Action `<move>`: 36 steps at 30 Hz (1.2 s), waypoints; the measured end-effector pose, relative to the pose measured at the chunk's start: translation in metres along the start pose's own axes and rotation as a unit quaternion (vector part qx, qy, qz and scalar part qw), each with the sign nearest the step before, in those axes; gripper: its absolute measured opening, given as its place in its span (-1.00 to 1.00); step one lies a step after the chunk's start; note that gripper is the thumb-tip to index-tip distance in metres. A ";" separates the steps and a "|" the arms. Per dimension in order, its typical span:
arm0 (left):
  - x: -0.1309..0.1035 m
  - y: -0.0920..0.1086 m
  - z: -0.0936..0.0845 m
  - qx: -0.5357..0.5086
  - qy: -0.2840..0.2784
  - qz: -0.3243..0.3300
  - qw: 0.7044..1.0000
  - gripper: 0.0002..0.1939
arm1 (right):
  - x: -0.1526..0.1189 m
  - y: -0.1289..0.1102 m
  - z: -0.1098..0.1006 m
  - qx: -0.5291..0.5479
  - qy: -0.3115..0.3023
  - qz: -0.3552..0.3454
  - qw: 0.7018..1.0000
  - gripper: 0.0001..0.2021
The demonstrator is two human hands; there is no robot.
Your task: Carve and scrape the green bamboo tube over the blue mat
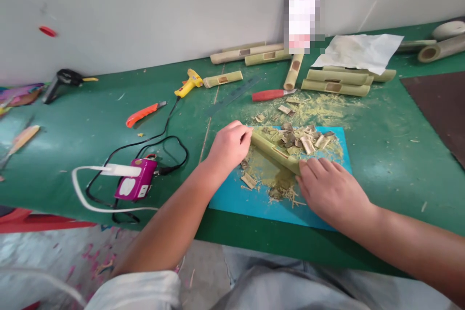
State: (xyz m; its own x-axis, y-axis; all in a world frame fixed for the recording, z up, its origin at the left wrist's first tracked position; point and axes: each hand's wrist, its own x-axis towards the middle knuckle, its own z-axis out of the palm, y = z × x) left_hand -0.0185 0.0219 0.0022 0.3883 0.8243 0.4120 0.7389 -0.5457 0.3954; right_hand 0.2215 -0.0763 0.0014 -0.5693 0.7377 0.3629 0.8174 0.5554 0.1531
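Note:
A green bamboo tube [273, 148] with a slot cut in its upper side lies slantwise between my hands, over a blue sheet [232, 196]. My left hand [232, 143] is closed around its far left end. Around the near right end, my right hand [329, 186] is wrapped, fingers closed. Bamboo chips [307, 144] and pale shavings lie heaped behind the tube, and a smaller pile of shavings [285, 194] sits in front of it. Beyond the sheet rests a red-handled knife [269, 95], its blade pointing right.
More slotted bamboo tubes [336, 88] lie at the back, some under white paper [358, 53]. To the left are a yellow glue gun [189, 83], an orange box cutter [145, 114] and a purple power adapter [136, 179] with trailing cords. A dark board [439, 106] lies right.

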 end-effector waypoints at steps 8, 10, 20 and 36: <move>-0.001 0.001 -0.001 0.001 0.010 -0.002 1.000 -0.80 | 0.002 0.003 0.000 0.023 0.005 0.019 1.000 -0.88; 0.000 0.000 -0.001 -0.008 0.011 -0.004 1.000 -0.81 | 0.001 -0.004 -0.004 -0.026 0.004 -0.014 1.000 -0.87; 0.002 0.000 0.005 -0.056 0.058 -0.015 0.997 -0.82 | 0.010 0.010 0.005 -0.014 0.000 0.040 0.999 -0.82; 0.003 -0.006 -0.005 -0.038 0.142 0.005 0.989 -0.82 | 0.008 0.022 -0.004 0.064 0.052 -0.004 0.997 -0.78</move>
State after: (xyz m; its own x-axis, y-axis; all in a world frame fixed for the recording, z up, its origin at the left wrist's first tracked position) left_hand -0.0242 0.0270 0.0058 0.2161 0.7495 0.6258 0.6881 -0.5716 0.4470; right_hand 0.2353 -0.0602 0.0111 -0.5583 0.6930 0.4562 0.7911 0.6103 0.0410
